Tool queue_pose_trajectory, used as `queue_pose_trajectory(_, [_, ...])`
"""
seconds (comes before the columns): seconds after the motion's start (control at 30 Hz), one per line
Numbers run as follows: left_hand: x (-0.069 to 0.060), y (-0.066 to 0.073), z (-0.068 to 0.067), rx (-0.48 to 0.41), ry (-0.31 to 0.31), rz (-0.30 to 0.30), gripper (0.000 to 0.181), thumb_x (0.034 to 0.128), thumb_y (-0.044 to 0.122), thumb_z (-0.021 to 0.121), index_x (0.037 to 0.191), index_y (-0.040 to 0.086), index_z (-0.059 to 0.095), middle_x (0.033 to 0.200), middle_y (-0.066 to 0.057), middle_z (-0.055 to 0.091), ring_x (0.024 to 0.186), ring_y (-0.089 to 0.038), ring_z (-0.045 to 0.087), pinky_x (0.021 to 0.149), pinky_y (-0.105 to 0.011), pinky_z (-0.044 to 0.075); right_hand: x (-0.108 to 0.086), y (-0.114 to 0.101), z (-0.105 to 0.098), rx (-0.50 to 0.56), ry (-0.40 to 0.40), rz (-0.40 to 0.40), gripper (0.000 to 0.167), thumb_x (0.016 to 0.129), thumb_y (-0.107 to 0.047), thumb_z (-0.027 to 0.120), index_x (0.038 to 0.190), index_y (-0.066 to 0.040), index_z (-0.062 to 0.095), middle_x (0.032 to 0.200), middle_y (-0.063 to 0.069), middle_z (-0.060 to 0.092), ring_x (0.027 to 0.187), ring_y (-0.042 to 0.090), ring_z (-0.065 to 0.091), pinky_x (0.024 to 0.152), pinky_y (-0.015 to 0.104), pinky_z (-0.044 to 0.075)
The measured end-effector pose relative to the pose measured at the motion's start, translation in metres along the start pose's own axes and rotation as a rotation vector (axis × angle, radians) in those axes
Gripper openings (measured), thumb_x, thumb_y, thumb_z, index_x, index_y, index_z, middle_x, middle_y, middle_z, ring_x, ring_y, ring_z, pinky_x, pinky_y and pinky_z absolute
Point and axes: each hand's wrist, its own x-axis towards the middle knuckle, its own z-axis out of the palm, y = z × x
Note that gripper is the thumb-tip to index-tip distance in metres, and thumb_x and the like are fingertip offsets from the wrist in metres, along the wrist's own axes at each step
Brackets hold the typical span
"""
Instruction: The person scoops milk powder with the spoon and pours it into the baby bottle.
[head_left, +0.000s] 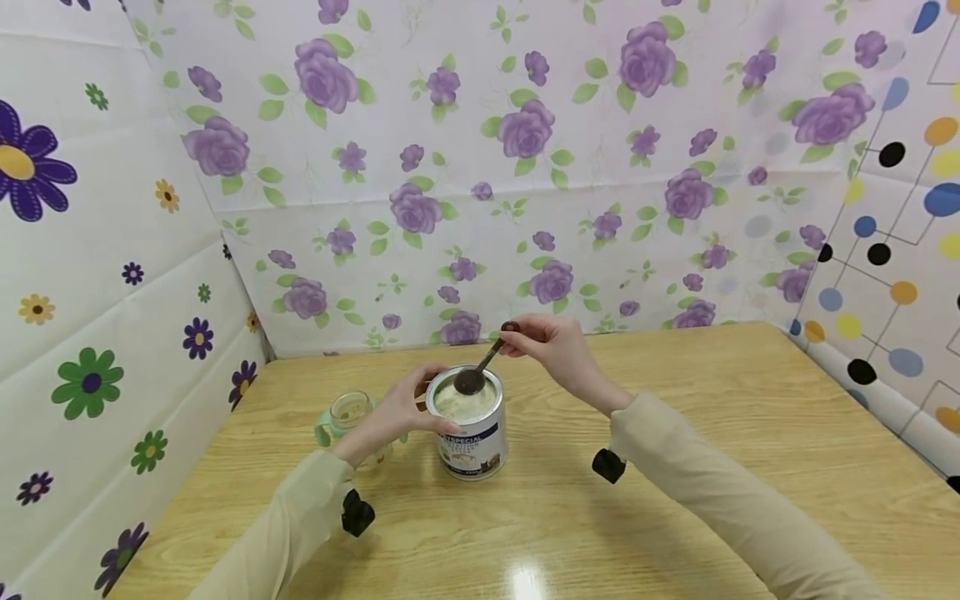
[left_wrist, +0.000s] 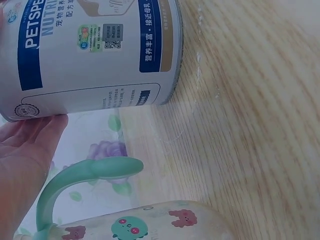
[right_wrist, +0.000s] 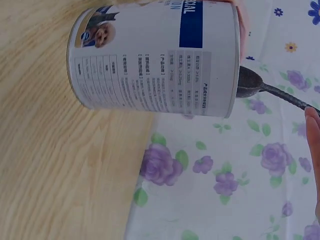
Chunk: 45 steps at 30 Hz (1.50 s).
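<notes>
A white and blue can of pale powder stands open on the table. My left hand grips it near the rim, thumb on the near side and fingers around the far side. Between the fingers and thumb of my right hand is the handle end of a dark spoon. The spoon slants down to the left, its bowl at the can's mouth over the powder. In the right wrist view the spoon's bowl shows partly behind the can's rim.
Left of the can, partly behind my left forearm, stands a clear cup with green handles and cartoon prints. The wooden table meets flowered cloth at the back. Patterned sheets also hang at both sides.
</notes>
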Motion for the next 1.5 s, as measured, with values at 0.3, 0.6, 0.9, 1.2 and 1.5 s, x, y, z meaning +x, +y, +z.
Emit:
queue_pose_trajectory(0.3, [-0.003,0.0,-0.002,0.013,0.006,-0.008,0.081,0.0694,0.009,0.079,0.134,-0.004,0.032,0.13,-0.019,0.039,0.119,-0.032,0.038,0.09,-0.046,0.037,0.002,-0.004,0.006,-0.216,-0.092,-0.292,0.011,0.08,0.015,0.058,0.088,0.012,0.064,0.077,0.021,0.064,0.066,0.031,0.063,0.062,0.029,0.052])
queue_pose_trajectory(0.6, [-0.002,-0.002,-0.001,-0.002,0.012,-0.001,0.082,0.0695,0.01,0.079,0.134,-0.004,0.031,0.13,-0.02,0.038,0.118,-0.032,0.038,0.091,-0.044,0.037,0.003,0.027,0.007,-0.174,-0.147,-0.129,0.01,0.085,0.004,0.059,0.089,0.006,0.067,0.078,0.011,0.066,0.067,0.02,0.064,0.061,0.026,0.051])
queue_pose_trajectory(0.9, [-0.001,-0.002,0.002,0.011,0.015,0.009,0.079,0.0708,0.005,0.077,0.135,-0.004,0.031,0.13,-0.021,0.038,0.119,-0.034,0.038,0.091,-0.047,0.037,-0.001,0.036,0.012,-0.031,-0.109,0.151,0.013,0.087,-0.001,0.058,0.089,0.009,0.065,0.076,0.018,0.064,0.067,0.025,0.064,0.063,0.037,0.052])
queue_pose_trajectory(1.2, [-0.002,-0.001,0.002,0.04,0.017,-0.004,0.079,0.0714,0.007,0.077,0.135,-0.001,0.032,0.131,-0.019,0.038,0.12,-0.032,0.037,0.091,-0.046,0.037,-0.001,0.048,0.011,0.14,0.029,0.435,0.014,0.086,0.004,0.058,0.092,0.016,0.062,0.073,0.022,0.063,0.062,0.023,0.064,0.065,0.038,0.051])
queue_pose_trajectory(1.5, [-0.002,-0.002,0.001,0.023,0.013,-0.005,0.082,0.0704,0.01,0.079,0.136,-0.003,0.031,0.131,-0.019,0.038,0.12,-0.032,0.036,0.091,-0.045,0.036,-0.001,0.052,0.007,0.254,0.167,0.572,0.02,0.086,0.004,0.057,0.099,0.019,0.058,0.074,0.023,0.063,0.061,0.021,0.064,0.064,0.033,0.052])
